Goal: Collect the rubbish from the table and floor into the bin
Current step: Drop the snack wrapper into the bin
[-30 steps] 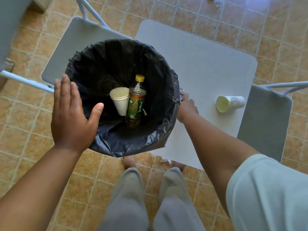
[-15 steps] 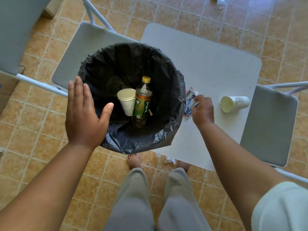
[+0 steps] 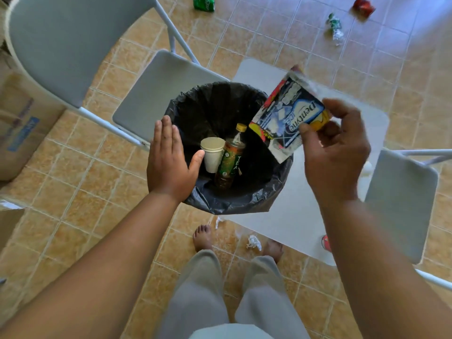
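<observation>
Holding a Dentyne Ice gum packet (image 3: 286, 116) over the black-lined bin (image 3: 220, 201) at mid-frame.
The bin, beside the white table (image 3: 305, 216), already holds a tea bottle (image 3: 231, 157) and a paper cup (image 3: 212, 152). The right hand (image 3: 335, 152) pinches the packet above the bin's right rim. The left hand (image 3: 168, 165) hovers flat, fingers together, at the left rim. Probably left to collect: a green can (image 3: 203, 3), a red can (image 3: 363, 6) and a crumpled wrapper (image 3: 335, 28) along the top, and a tissue (image 3: 254, 242) by the feet.

The right hand (image 3: 335, 157) has lifted the flat blue-and-white plastic gum wrapper (image 3: 286, 118) off the white table (image 3: 305, 206) and now pinches it over the round black-lined bin (image 3: 220, 207), right of the left hand (image 3: 168, 162).
</observation>
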The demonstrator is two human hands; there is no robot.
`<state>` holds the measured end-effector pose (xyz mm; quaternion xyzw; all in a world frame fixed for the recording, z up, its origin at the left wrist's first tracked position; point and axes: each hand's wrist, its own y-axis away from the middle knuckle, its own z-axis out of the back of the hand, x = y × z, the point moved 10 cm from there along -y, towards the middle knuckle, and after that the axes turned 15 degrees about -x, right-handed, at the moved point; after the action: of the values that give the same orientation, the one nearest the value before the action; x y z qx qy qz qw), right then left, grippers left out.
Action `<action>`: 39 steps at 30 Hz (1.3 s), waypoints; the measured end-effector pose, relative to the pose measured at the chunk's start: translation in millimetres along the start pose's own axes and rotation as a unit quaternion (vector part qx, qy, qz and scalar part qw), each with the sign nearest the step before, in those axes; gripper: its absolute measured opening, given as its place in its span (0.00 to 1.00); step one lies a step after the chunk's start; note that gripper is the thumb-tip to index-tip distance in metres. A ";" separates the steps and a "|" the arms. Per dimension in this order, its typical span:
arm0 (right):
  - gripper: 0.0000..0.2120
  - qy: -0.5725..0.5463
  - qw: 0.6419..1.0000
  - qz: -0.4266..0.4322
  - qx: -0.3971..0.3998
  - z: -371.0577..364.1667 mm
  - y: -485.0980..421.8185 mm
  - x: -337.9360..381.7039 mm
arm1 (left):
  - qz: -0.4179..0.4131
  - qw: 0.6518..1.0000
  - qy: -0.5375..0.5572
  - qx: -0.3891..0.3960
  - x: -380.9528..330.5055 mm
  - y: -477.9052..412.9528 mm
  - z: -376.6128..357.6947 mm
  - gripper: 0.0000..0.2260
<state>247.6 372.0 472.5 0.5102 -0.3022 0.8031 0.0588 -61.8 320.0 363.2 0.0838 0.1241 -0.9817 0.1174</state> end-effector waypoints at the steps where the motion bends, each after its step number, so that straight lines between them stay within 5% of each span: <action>1: 0.16 0.012 0.999 0.002 0.036 -16.0 12.0 0.9 | 0.000 1.000 -0.001 0.000 0.1 0.4 -0.3 0.36; 5: 0.18 0.084 0.973 0.009 0.214 -80.8 63.7 -8.9 | 0.001 1.000 0.002 0.005 1.7 1.1 -2.2 0.35; 9: 0.22 0.219 0.898 0.076 0.373 -121.6 105.4 -21.5 | -0.004 1.000 -0.001 0.003 0.8 1.8 -2.3 0.35; 15: 0.24 0.293 0.917 0.191 0.193 -95.6 67.0 -9.2 | -0.013 1.000 -0.011 0.010 -0.5 1.1 -3.1 0.37; 20: 0.32 0.319 0.902 0.111 0.269 -81.8 75.0 -51.8 | -0.021 0.999 -0.022 0.018 -8.1 3.6 -1.2 0.38; 39: 0.30 0.364 0.919 0.044 0.144 68.9 38.6 -113.4 | -0.104 0.994 0.023 0.037 -161.9 35.7 -24.8 0.38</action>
<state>339.6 327.4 379.6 0.1719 -0.1629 0.9700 0.0556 105.7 326.9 362.9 0.0977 0.0980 -0.9903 0.0081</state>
